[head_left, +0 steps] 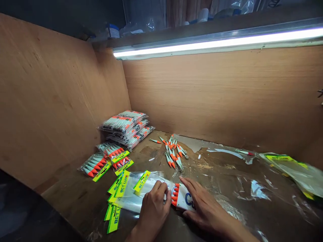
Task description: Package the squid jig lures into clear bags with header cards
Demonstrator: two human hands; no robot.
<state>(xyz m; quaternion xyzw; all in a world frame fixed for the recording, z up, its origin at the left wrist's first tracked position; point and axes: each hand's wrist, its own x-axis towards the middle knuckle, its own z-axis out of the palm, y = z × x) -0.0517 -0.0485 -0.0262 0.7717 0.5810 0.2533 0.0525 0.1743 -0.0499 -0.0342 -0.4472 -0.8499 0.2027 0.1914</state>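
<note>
Around: stacked clr lure pkts, orange-white lures
Worktop: brown
Walls: plywood
L hand: pinches clr plastic bag
R hand: grips lettered white pc

Room to pass lies beyond the right hand; loose lures and stacked packets block its left.

A bright tube light runs beneath a dark shelf, with brown wooden walls around a scuffed brown table.
</note>
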